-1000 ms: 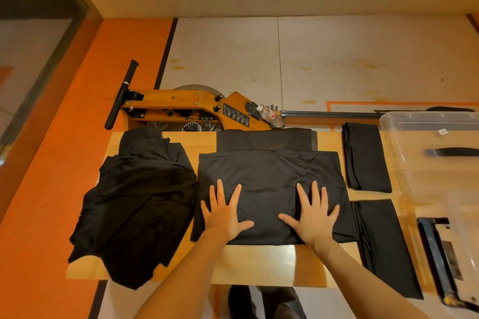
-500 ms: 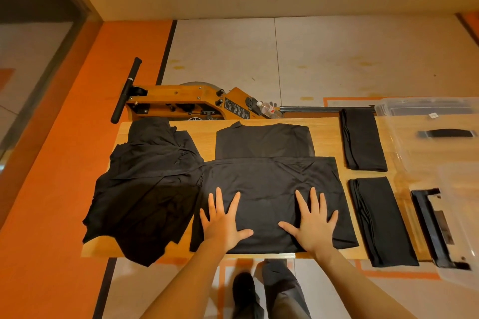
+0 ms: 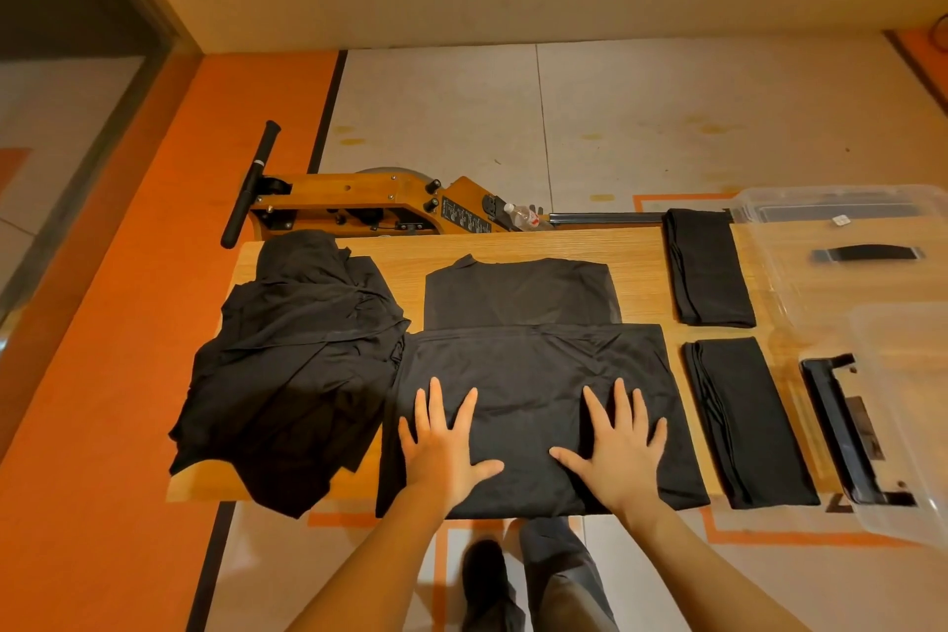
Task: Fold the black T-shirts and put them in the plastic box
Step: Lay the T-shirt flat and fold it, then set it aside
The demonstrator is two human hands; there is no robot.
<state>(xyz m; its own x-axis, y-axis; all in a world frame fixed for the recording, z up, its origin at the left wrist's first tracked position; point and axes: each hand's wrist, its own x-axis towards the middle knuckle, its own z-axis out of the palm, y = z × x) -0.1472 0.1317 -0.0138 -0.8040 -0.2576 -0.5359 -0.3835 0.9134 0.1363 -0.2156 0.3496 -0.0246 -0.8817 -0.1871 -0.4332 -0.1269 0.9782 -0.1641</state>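
wooden table and its load

the wooden table (image 3: pixel 641 267) carries a heap of unfolded black shirts (image 3: pixel 292 364) at its left, a half-folded black t-shirt (image 3: pixel 533 364) in the middle, two folded shirts (image 3: pixel 710 267) (image 3: pixel 746 421) to the right, and a clear plastic box (image 3: pixel 841 272) at the right end.

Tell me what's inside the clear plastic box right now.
No shirts show inside the plastic box; the table's wood shows through it. Two folded T-shirts lie beside it.
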